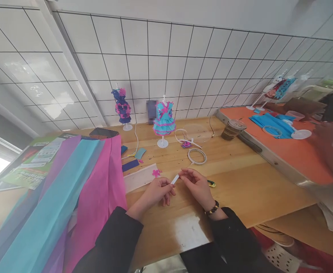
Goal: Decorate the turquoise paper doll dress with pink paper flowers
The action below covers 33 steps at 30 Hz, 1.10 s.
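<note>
Between my two hands is a short, narrow white strip [175, 179], slanting up to the right above the wooden table. My left hand [158, 190] pinches its lower end between thumb and forefinger. At the upper end, the fingertips of my right hand [197, 186] are closed on it. Just beyond my left hand, a pink flower cutout [156, 173] lies by a pale translucent sheet [139, 179]. A roll of tape [197, 156] rests flat past my right hand. Partly hidden beside that hand is a yellow-and-black cutter knife [211, 183].
Long crepe paper sheets [55, 204] cover the left side. Small doll dresses on stands, one turquoise and pink [164, 122], one navy [122, 108], stand near the tiled wall. A cup [233, 129] sits by the raised orange table [291, 155]. A phone [103, 132] lies back left.
</note>
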Available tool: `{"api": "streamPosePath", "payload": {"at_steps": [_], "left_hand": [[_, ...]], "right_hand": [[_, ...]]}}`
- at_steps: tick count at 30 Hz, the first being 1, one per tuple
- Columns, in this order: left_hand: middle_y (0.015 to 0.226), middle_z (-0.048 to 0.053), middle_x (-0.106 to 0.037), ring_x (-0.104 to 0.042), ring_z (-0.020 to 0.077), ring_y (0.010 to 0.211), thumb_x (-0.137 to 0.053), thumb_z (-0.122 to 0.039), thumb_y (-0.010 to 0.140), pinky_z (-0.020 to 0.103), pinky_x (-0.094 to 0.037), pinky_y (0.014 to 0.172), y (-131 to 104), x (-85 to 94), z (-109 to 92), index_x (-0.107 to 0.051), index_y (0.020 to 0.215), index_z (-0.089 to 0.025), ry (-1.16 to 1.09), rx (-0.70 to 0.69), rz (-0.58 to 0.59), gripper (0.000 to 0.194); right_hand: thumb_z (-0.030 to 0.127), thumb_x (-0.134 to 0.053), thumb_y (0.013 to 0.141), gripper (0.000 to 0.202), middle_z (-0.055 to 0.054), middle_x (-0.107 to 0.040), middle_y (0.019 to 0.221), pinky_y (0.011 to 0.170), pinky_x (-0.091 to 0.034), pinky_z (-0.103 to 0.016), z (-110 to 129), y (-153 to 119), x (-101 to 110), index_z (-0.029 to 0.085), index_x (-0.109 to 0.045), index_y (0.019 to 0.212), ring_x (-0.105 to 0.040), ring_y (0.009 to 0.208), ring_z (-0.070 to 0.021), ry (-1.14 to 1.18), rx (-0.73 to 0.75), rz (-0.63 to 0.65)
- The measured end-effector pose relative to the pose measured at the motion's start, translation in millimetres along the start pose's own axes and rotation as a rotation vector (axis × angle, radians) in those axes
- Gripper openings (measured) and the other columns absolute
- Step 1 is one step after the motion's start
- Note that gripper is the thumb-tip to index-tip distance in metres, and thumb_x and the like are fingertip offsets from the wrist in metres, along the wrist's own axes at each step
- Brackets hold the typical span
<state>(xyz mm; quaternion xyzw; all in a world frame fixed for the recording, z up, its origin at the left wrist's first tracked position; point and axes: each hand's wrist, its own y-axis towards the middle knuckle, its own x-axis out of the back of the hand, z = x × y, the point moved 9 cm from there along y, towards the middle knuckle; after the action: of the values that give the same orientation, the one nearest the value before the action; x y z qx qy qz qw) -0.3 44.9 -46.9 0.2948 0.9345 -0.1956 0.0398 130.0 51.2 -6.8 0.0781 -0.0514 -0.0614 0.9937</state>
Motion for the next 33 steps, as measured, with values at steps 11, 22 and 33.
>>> {"api": "streamPosePath", "payload": {"at_steps": [11,22,33], "left_hand": [[0.067,0.001,-0.057,-0.054,0.0102,0.046,-0.062,-0.033,0.068,0.019,-0.041,0.032,15,7.8,-23,-0.043,0.113,-0.014,0.045,-0.057,-0.139,0.052],[0.06,-0.005,-0.052,-0.043,0.0036,0.039,-0.063,-0.023,0.066,0.013,-0.032,0.031,26,-4.8,-28,-0.048,0.109,-0.014,0.098,-0.107,-0.108,0.047],[0.059,-0.005,-0.055,-0.037,0.0019,0.031,-0.063,-0.024,0.067,0.015,-0.029,0.029,28,-4.8,-26,-0.049,0.109,-0.014,0.134,-0.099,-0.084,0.046]], "right_hand": [[0.032,-0.062,0.072,0.026,-0.005,-0.064,0.085,0.076,-0.049,-0.035,-3,0,-1,0.019,-0.057,0.093,-0.061,0.079,-0.0168,0.004,-0.007,0.032],[0.029,-0.066,0.069,0.032,0.001,-0.059,0.076,0.066,-0.044,-0.027,-14,5,-3,0.019,-0.056,0.098,-0.055,0.068,-0.0119,0.139,-0.112,0.057],[0.029,-0.073,0.062,0.044,0.001,-0.06,0.076,0.046,-0.033,-0.019,-31,3,1,0.017,-0.057,0.101,-0.044,0.05,-0.0043,0.444,-0.363,0.01]]}}
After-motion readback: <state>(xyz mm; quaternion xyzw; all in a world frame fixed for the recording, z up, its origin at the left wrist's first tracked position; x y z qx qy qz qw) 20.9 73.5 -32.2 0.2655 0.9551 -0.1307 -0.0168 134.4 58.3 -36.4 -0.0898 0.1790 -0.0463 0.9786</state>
